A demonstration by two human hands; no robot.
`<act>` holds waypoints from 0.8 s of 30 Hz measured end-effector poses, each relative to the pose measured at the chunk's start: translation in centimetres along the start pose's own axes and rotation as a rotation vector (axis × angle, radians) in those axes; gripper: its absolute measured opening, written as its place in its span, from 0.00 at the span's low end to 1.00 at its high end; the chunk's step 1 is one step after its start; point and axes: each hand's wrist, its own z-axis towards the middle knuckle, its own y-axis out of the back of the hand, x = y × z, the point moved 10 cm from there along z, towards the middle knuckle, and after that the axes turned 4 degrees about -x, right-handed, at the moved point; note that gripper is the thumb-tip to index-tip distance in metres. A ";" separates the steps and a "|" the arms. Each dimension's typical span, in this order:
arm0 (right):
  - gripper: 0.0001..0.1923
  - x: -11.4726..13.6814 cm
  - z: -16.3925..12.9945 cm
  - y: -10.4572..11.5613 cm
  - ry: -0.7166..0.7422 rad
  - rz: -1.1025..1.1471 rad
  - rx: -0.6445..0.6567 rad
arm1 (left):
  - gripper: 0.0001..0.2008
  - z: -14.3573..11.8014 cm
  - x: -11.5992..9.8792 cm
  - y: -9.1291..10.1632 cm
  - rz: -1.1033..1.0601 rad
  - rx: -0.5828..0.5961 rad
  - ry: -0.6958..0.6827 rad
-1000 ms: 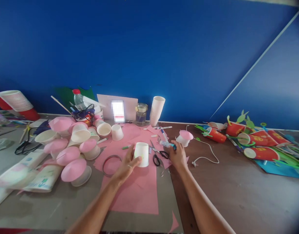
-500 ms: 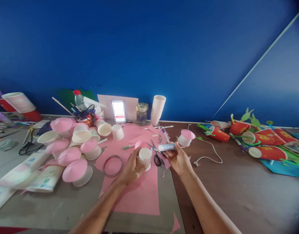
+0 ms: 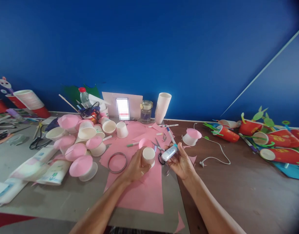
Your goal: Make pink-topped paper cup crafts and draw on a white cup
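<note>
Pink paper sheets (image 3: 139, 187) cover the tabletop (image 3: 237, 188) under both hands. The left hand (image 3: 136, 167) has its fingers wrapped round a small white paper cup (image 3: 148, 156), tipped on its side with a pink cone piece (image 3: 145, 143) just behind it. The right hand (image 3: 181, 162), just right of the cup, grips a glue stick (image 3: 169, 152) angled toward the cup. Black-handled scissors (image 3: 159, 152) lie between the two hands. Judging by the thin cup wall, a firm squeeze could crush it, and a slanted glue tip might smear glue onto the fingers or the sheet.
</note>
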 end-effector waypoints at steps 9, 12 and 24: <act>0.09 -0.1 -0.5 -1.2 0.056 0.014 0.071 | 0.40 0.1 0.4 -0.5 -0.022 -0.020 -0.003; 0.08 -0.1 -0.6 -1.4 0.062 0.015 0.110 | 0.39 0.0 0.4 0.0 -0.004 -0.083 -0.071; 0.15 -1.4 -3.1 -4.5 0.118 -0.144 0.219 | 0.38 -3.4 -8.2 0.6 0.411 -0.266 -0.720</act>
